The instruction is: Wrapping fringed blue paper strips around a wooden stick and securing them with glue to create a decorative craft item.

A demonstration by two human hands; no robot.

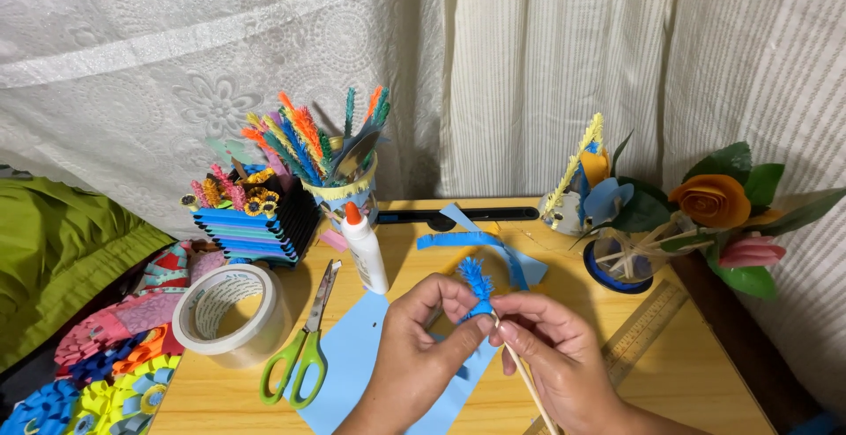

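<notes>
Left hand point(421, 340) pinches blue fringed paper roll point(477, 287) at its base; right hand point(551, 356) pinches thin wooden stick point(527, 380) against it, above blue paper sheet point(352, 356). Left: green-handled scissors point(304, 347), tape roll point(231, 313). Behind: glue bottle point(363, 248), flower vase point(627, 254).

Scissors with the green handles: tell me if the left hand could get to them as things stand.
Probably yes. The scissors lie flat just beside the left hand with only bare blue paper between; but that hand is pinching the blue fringed piece and must release it first.
</notes>
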